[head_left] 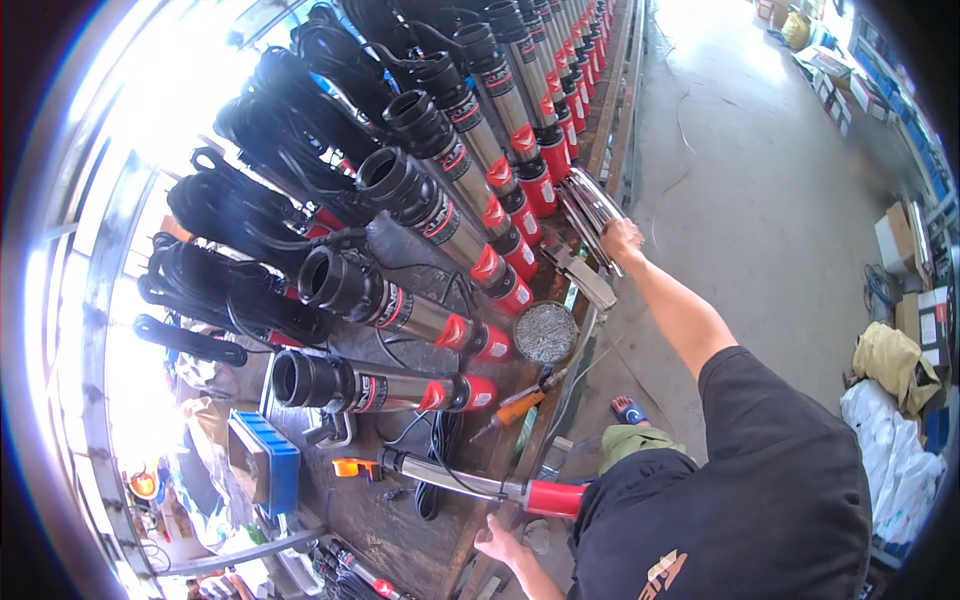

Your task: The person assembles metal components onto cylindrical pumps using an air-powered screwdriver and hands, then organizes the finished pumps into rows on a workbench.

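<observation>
My right hand (622, 238) is stretched out to the table's far right edge, its fingers closed around the end of a bundle of long shiny metal strips (592, 212). My left hand (499, 545) is low at the near edge of the table, thumb and fingers apart, holding nothing. Just beyond it lies a slim steel pump body (455, 475) with a red end (553, 499) close to my torso. Left of that sits an orange clip-like part (356, 468). Between the hands are an orange power screwdriver (522, 405) and a round tin of small metal pieces (546, 332).
Steel pumps with black heads and red ends (385, 391) lie in a long row across the table. Coiled black cables (235, 290) lie along their left side. A blue crate (268, 462) stands at lower left. Boxes and sacks (893, 365) line the right side of the floor.
</observation>
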The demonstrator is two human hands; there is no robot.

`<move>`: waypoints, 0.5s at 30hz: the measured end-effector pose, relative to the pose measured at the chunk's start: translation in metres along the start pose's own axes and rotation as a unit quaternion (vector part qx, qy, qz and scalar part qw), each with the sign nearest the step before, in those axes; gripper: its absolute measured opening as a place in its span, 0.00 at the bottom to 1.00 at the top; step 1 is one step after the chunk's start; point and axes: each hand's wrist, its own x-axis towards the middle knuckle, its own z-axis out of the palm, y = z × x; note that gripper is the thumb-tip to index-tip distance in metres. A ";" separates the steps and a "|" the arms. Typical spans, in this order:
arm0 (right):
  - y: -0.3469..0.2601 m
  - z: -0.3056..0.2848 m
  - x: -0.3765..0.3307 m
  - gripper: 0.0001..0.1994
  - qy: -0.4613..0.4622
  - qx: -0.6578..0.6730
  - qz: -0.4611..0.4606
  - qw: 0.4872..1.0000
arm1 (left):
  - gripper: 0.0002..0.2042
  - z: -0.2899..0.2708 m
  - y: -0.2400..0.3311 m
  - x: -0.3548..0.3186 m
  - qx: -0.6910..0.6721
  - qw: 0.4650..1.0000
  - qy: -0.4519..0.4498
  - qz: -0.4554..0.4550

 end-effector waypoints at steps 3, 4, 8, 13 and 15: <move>0.004 -0.012 -0.010 0.12 0.060 0.021 -0.027 0.998 | 0.16 0.004 0.023 -0.024 0.048 0.986 0.013 0.159; -0.005 -0.018 -0.035 0.13 0.003 0.121 -0.007 0.993 | 0.16 0.005 0.045 -0.038 0.033 0.981 -0.010 0.191; -0.063 -0.047 -0.203 0.06 -0.338 0.615 0.103 0.705 | 0.14 0.035 0.146 -0.106 0.042 0.943 -0.239 0.228; -0.121 -0.105 -0.372 0.07 -0.498 0.646 0.233 0.529 | 0.19 0.081 0.215 -0.131 -0.064 0.896 -0.239 0.370; -0.135 -0.132 -0.392 0.06 -0.589 0.584 0.190 0.526 | 0.13 0.079 0.207 -0.122 -0.134 0.899 -0.201 0.366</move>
